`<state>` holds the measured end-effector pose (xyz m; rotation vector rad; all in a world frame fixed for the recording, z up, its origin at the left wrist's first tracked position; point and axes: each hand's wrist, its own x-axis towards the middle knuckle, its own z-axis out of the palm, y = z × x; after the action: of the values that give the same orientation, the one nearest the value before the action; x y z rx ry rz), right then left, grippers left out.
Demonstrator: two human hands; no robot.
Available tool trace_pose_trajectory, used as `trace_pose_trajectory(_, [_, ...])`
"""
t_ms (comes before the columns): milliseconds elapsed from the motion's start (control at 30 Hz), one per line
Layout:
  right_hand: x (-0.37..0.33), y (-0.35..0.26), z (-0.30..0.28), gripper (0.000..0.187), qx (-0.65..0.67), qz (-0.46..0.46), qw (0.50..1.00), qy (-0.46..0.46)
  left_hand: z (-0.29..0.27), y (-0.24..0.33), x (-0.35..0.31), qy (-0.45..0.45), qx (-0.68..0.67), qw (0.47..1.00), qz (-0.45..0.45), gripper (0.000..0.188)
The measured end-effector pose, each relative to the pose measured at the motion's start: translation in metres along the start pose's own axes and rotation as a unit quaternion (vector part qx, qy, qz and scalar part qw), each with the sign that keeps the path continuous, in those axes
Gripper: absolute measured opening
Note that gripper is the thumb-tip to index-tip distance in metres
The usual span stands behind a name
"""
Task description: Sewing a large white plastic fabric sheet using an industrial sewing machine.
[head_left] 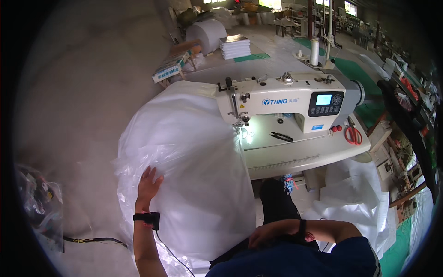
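Note:
A large white plastic sheet (198, 184) spreads from the sewing machine (277, 99) down over my lap, its top edge lying by the needle area. On the left part of the sheet rests my left hand (150, 182), fingers outstretched and slightly apart, holding nothing. My right hand (262, 235) is at my lap beside the sheet's lower right edge. Its fingers are curled under, and whatever they hold is hidden. A small lamp lights the stitching spot. Thread snips (281, 136) lie on the machine bed (295, 154), and red-handled scissors (353, 135) are at its right end.
A white thread cone (314, 52) stands behind the machine. Further back are a big white roll (206, 35) and a stack of white packs (235, 47). More white sheeting (353, 194) hangs at right. A black cable (94, 240) runs along the floor at left.

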<state>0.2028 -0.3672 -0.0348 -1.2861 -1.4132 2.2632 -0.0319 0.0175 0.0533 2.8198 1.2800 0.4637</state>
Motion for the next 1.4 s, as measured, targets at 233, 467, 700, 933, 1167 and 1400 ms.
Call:
trace_pose_trajectory(233, [-0.015,0.006,-0.03,0.049,-0.008,-0.037,0.803,0.595,0.026,0.014,0.042,-0.112,0.04,0.989,-0.088,0.055])
trace_pose_trajectory(467, [0.032,-0.05,-0.004,0.032,0.089,-0.117,0.937,0.317,0.036,-0.01,0.089,-0.127,-0.017,0.988,-0.092,0.051])
trace_pose_trajectory(700, [-0.02,-0.032,-0.004,0.052,0.063,-0.043,0.994,0.078,0.02,-0.041,0.082,-0.198,0.074,0.976,0.043,0.049])
trace_pose_trajectory(933, [0.018,-0.019,-0.044,0.054,0.136,-0.208,0.789,0.562,-0.026,0.175,-0.054,0.134,-0.133,0.962,0.199,0.023])
trace_pose_trajectory(1167, [0.04,-0.038,-0.042,0.022,0.006,-0.218,0.687,0.694,0.062,0.216,-0.103,0.027,-0.014,0.991,0.133,0.021])
trace_pose_trajectory(1400, [0.024,-0.039,-0.049,0.023,0.057,-0.229,0.711,0.663,0.031,0.257,-0.113,-0.08,-0.224,0.951,0.197,0.012])
